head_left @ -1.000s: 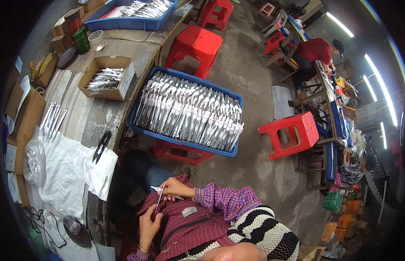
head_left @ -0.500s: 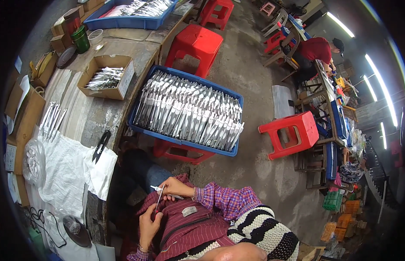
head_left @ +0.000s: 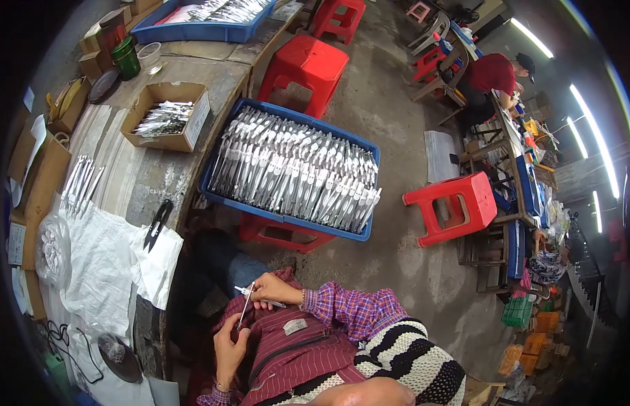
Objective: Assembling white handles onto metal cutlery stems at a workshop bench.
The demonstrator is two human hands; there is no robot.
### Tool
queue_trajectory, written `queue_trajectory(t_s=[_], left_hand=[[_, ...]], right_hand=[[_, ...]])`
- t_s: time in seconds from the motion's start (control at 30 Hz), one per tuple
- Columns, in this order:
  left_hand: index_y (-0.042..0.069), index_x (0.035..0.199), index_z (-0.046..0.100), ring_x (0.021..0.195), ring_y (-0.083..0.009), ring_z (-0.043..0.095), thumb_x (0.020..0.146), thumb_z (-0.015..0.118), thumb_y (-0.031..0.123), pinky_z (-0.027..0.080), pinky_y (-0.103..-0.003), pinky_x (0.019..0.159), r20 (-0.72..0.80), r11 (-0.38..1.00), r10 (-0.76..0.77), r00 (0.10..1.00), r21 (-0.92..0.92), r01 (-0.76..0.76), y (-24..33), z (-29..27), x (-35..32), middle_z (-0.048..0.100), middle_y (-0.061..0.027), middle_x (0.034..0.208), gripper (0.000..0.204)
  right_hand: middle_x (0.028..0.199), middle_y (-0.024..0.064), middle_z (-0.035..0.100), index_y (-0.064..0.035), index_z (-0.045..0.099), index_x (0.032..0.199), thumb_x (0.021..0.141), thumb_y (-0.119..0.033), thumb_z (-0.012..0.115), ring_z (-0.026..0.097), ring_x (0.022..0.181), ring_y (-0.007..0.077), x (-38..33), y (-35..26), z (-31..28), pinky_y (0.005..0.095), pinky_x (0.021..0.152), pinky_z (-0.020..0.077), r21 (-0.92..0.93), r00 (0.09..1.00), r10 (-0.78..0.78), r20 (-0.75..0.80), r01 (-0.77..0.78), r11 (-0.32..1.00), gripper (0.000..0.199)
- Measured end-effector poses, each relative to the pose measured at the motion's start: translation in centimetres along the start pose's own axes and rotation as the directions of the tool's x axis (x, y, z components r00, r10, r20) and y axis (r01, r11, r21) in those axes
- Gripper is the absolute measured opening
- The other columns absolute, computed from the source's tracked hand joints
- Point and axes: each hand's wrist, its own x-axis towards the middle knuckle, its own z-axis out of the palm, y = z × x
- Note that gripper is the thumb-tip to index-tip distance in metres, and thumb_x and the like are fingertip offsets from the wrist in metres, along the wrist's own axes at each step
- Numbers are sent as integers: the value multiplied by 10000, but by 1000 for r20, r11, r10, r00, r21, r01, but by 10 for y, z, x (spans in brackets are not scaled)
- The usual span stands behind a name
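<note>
Over my lap, my left hand (head_left: pixel 230 346) pinches the lower end of a thin silvery rod (head_left: pixel 246 306) between thumb and fingers. The rod slants up to my right hand (head_left: pixel 278 289), whose fingers are closed around a narrow white strip (head_left: pixel 277 304). One end of that strip pokes out past the fingertips, close to the rod's upper end. Whether rod and strip are joined is too small to tell. Ahead of my hands is a blue crate (head_left: pixel 285 221) packed with rows of slim metal tools (head_left: pixel 288 172) bearing white tags.
On the worktable (head_left: pixel 163 179) at left lie black-handled snips (head_left: pixel 157 227), a white cloth (head_left: pixel 98 264), several slim metal tools (head_left: pixel 83 184) and a cardboard box (head_left: pixel 186 139) of similar pieces. Red stools (head_left: pixel 305 64) stand on the floor. A person (head_left: pixel 494 74) works at far right.
My left hand has risen slightly, its thumb more bent along the rod. My right hand keeps its hold on the white strip, almost in the same place.
</note>
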Motion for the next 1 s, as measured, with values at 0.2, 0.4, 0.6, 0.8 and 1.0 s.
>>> queue_trajectory(t_s=[0.2,0.4,0.6,0.8,1.0], left_hand=[[-19,1071,589,732,-212,604,773,636,68,475,-307,702,30,1000,-12,999,-25,13,-4,0,-2,641,-142,844,314],[-33,1085,582,728,-177,563,765,631,55,460,-296,704,10,999,-20,1000,-35,20,-14,4,-5,619,-111,821,335],[-31,1095,579,708,-173,530,764,625,57,452,-303,697,53,996,-87,995,6,87,-16,4,-5,597,-103,799,345],[-27,1091,580,697,-176,519,764,625,62,448,-308,691,47,998,-56,997,-10,57,-25,4,-5,593,-107,791,342],[-27,1104,570,700,-142,497,794,633,107,434,-283,641,80,998,21,997,53,-25,-19,-1,-4,568,-78,789,343]], right_hand=[[640,68,637,25,657,891,823,-118,593,576,473,92,-2,-3,2,216,398,464,16,999,-52,-8,52,999,171],[599,73,630,34,660,769,769,-96,607,590,475,112,0,-3,4,232,398,473,6,995,-103,3,103,995,140],[606,79,634,44,655,773,755,-95,617,589,471,114,-5,-2,1,233,394,471,22,992,-129,-14,129,991,145],[635,74,645,26,662,822,776,-90,587,591,487,101,-3,0,2,217,404,468,-7,994,-113,-4,113,994,145],[640,80,647,26,662,820,772,-74,579,596,492,113,-3,0,3,228,408,476,-40,992,-125,-7,125,991,139]])
